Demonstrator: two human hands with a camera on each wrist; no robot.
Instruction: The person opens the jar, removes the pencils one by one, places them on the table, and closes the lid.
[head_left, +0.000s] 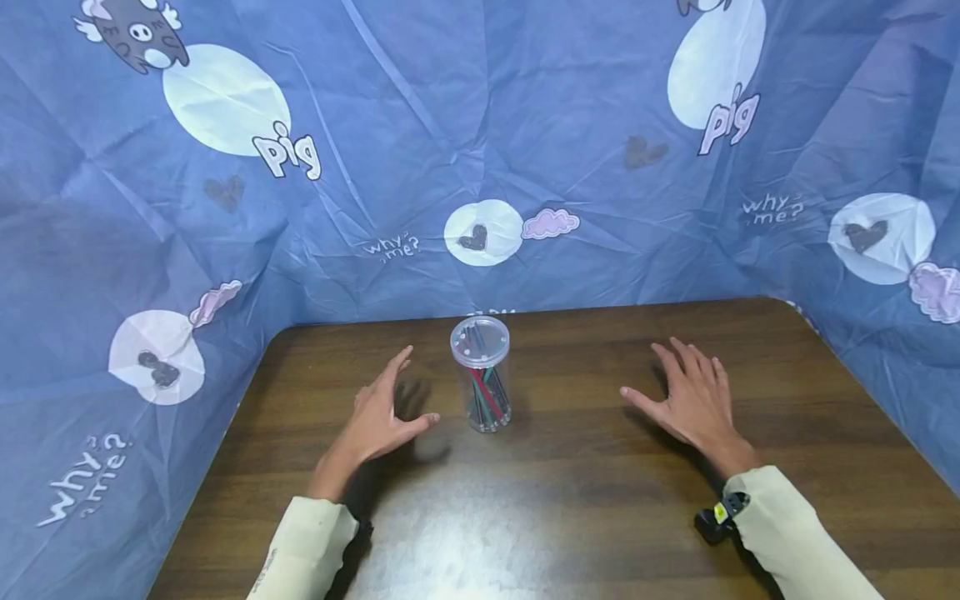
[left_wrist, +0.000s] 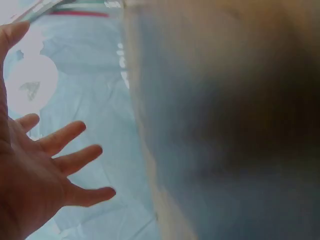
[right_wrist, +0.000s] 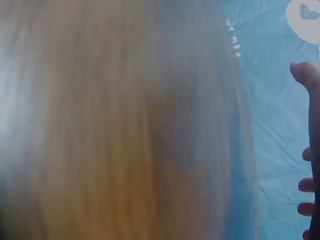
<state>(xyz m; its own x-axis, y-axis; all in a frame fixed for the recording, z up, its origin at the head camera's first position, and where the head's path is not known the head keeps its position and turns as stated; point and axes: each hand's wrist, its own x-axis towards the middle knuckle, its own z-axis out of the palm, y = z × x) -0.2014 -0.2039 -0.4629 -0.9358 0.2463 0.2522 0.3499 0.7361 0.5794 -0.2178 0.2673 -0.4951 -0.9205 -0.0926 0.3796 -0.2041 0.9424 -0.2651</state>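
A clear plastic jar (head_left: 487, 392) with a translucent lid (head_left: 480, 341) stands upright on the wooden table. Thin stick-like pieces in dark, green and red colours lean inside it. Left of the jar, my left hand (head_left: 380, 421) hovers with fingers spread and holds nothing; its thumb points toward the jar. Well to the jar's right is my right hand (head_left: 693, 400), fingers apart and grasping nothing. The left wrist view shows the open palm (left_wrist: 35, 185), with part of the red and green sticks (left_wrist: 80, 13) at the top. Only the thumb and fingertips of the right hand (right_wrist: 312, 82) show in the right wrist view.
The brown wooden table (head_left: 570, 492) has rounded far corners. Behind it and along both sides hangs a blue printed cloth (head_left: 420, 125) with pigs, hearts and lettering. A small black device (head_left: 720, 517) is strapped at the right sleeve's cuff.
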